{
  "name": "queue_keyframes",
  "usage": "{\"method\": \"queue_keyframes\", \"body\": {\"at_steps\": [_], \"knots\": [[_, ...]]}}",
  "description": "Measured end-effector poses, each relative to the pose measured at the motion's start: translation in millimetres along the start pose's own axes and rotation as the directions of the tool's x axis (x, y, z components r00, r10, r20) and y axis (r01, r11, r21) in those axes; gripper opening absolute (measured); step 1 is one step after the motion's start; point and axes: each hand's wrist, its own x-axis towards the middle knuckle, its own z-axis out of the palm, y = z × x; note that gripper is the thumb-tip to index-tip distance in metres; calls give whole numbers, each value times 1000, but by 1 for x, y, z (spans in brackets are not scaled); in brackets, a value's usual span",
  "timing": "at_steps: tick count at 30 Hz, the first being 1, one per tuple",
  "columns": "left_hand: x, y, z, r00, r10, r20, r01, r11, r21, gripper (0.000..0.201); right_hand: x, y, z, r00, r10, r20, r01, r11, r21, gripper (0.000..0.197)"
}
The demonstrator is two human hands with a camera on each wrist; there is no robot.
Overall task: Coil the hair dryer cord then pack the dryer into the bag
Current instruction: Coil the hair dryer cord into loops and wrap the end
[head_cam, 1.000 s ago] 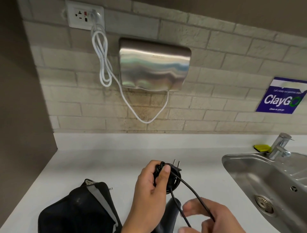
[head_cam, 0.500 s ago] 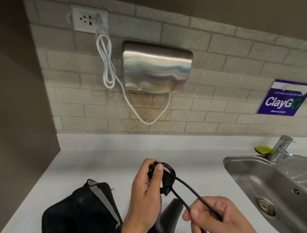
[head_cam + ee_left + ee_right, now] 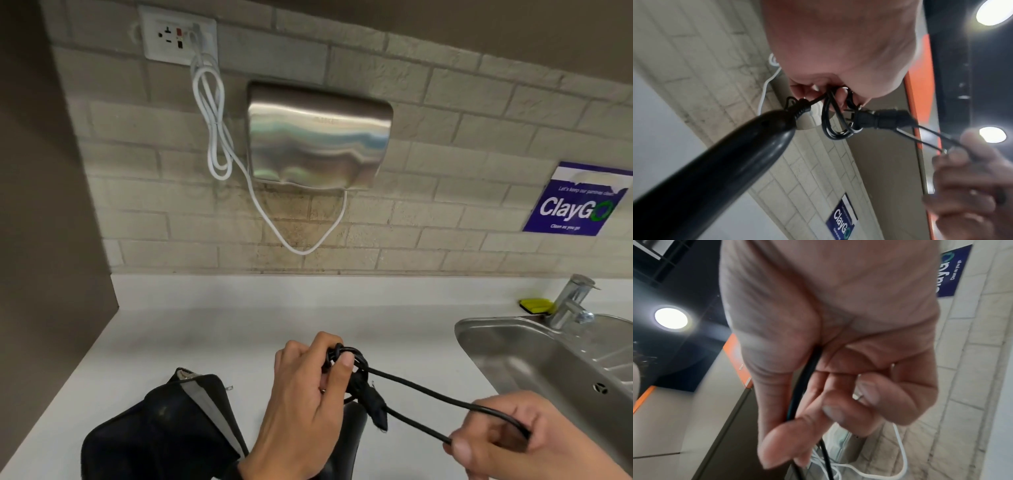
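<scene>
Left hand (image 3: 301,407) pinches the coiled black cord (image 3: 346,363) above the surface (image 3: 205,342); right hand (image 3: 534,442) holds a doubled loop pulled taut. Cord looks thin, glossy, springy, so keep the coil pinched or it likely unwinds. Dryer (image 3: 705,162) hangs by its smooth handle, probably light. Bag (image 3: 161,428): soft, black, lying open at left.

Even indoor light, glaring ceiling lamps (image 3: 995,11), blurred wrist views, wide-angle edge bending
</scene>
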Motion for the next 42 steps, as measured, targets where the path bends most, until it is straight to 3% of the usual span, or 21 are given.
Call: {"method": "queue_keyframes", "body": {"at_steps": [3, 6, 8, 11, 13, 15, 18, 21, 22, 24, 27, 30, 32, 34, 37, 42], "knots": [[2, 0, -4, 999, -32, 10, 32, 996, -82, 31, -2, -1, -4, 997, -2, -80, 0, 1000, -25, 38], [5, -5, -8, 999, -41, -35, 36, 988, -148, 21, 2, 5, -9, 954, -99, -283, 74, 992, -97, 72], [6, -8, -11, 997, -55, -54, 46, 988, -149, 17, 5, 15, -9, 914, -165, -371, 101, 977, -186, 83], [5, -7, -9, 998, -46, -52, 38, 989, -143, 16, 10, 24, 1, 892, -299, -339, 152, 904, -399, 59], [3, -4, -5, 998, -41, -44, 35, 991, -129, 18, 15, 30, 11, 887, -351, -300, 202, 879, -432, 42], [0, -3, -1, 999, -37, -35, 33, 994, -108, 21, 19, 31, 19, 953, -239, -186, 175, 936, -304, 46], [0, -4, 2, 998, -45, -38, 41, 995, -87, 27, 25, 25, 24, 997, -66, 37, 72, 981, -179, 23], [1, -6, 1, 997, -58, -53, 53, 995, -86, 27, 34, 18, 21, 949, 223, 221, -233, 972, 22, 16], [1, -7, 1, 997, -60, -56, 55, 995, -86, 27, 36, 17, 21, 927, 265, 264, -283, 959, 30, 23], [0, -6, 1, 997, -55, -58, 51, 996, -79, 27, 39, 17, 25, 934, 253, 251, -269, 962, 32, 37], [-2, -2, 3, 998, -33, -53, 30, 998, -55, 29, 37, 20, 37, 990, 34, 136, -11, 986, -166, 36], [-2, -2, 3, 999, -26, -38, 25, 1000, -11, 33, 42, 31, 54, 990, -143, 8, 142, 965, -220, 26], [-1, -4, 0, 999, -31, -35, 31, 999, 9, 34, 45, 34, 65, 945, -286, -159, 215, 909, -356, 12], [-1, -7, -4, 999, -26, -25, 26, 1000, 12, 33, 42, 33, 70, 862, -436, -257, 288, 840, -460, 9], [-2, -8, -7, 1000, 6, 2, -6, 1000, 2, 25, 38, 26, 66, 753, -624, -207, 420, 699, -580, 13], [-2, -8, -11, 983, 109, 150, -124, 988, 93, 26, 36, 7, 47, 683, -723, -102, 521, 580, -626, 16]]}}
